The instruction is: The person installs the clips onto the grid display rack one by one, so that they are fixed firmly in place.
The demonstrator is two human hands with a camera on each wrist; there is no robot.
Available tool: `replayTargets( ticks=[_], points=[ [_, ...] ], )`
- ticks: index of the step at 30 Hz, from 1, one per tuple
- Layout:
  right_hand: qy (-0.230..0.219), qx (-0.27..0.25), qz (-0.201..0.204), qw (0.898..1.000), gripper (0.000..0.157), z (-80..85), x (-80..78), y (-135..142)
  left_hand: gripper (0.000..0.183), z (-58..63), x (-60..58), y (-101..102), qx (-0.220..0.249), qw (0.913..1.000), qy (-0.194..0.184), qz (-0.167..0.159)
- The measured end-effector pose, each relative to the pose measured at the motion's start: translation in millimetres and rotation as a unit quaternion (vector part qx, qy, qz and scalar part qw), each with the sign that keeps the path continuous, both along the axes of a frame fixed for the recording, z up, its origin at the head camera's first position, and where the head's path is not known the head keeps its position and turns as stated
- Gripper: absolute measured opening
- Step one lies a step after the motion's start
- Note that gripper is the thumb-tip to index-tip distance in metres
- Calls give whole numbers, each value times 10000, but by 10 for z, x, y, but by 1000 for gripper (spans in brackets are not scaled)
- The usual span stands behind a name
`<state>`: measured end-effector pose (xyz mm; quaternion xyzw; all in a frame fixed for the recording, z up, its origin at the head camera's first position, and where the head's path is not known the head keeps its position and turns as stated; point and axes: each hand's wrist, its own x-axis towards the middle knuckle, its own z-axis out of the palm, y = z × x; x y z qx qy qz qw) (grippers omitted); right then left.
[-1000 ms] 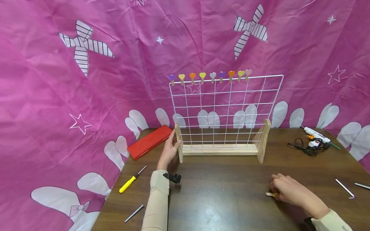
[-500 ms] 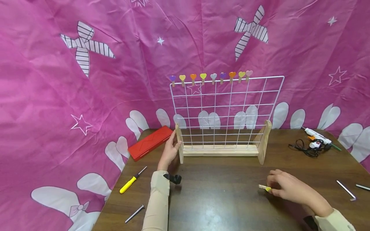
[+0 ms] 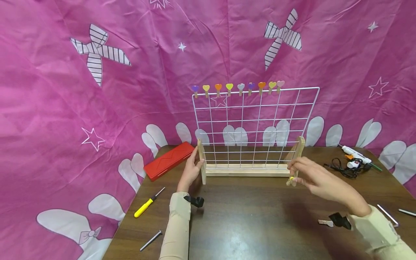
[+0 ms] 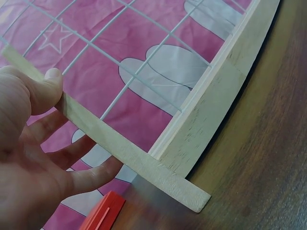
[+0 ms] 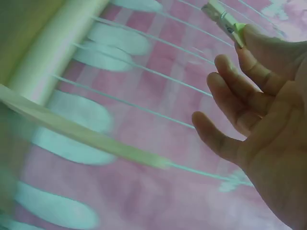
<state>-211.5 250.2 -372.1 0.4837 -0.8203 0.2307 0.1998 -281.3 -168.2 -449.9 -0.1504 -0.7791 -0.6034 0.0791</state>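
Note:
A white wire grid point(image 3: 300, 89) stands upright in a wooden stand point(image 3: 247, 172). Heart-topped clothespins point(image 3: 229, 87) in several colours line its top wire from the left corner. My left hand point(image 3: 189, 174) grips the stand's left side post point(image 4: 129, 148), thumb on one face and fingers on the other. Between thumb and index finger, my right hand point(image 3: 320, 181) pinches a wooden clothespin point(image 5: 223, 20) with a yellow heart. That hand is raised in front of the stand's right post, its other fingers loosely bent. Another clothespin point(image 3: 325, 222) lies on the table below the right wrist.
Left of the stand lies a red case point(image 3: 169, 160). A yellow-handled screwdriver point(image 3: 146, 206) and a bolt point(image 3: 151, 241) are at the left edge. At the right are a glue gun point(image 3: 355, 154) with its black cord and metal rods point(image 3: 388, 215).
My right hand has lifted the yellow-heart clothespin off the table and moved it forward and up towards the stand's right post. The left hand has stayed on the left post.

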Motion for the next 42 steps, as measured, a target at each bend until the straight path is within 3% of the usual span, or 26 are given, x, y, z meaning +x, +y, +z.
replayTargets(
  ticks=[5,11,15,18,24,33,42],
  points=[
    [449,104,322,9984,32,641,-206,-21,66,-5,-13,3,-38,10000,-45,-15],
    [807,308,-42,9963,32,1374,-407,-73,66,-6,-11,6,21,10000,-48,4],
    [1007,295,-253,9942,31,1751,-539,-112,66,15,7,-4,23,10000,-40,82],
    [1181,221,-296,9923,29,1941,-647,-141,65,-8,-9,-33,33,9999,-16,123],
    [1244,271,-517,9905,24,2157,-807,-185,65,0,17,-43,7,10000,-43,83],
    [1350,495,-420,9887,23,2281,-992,-253,65,4,34,-29,11,10000,-8,47],
    [738,984,-800,9892,17,2268,-1072,-266,65,17,37,-6,-19,10000,-3,-47]
  ],
)
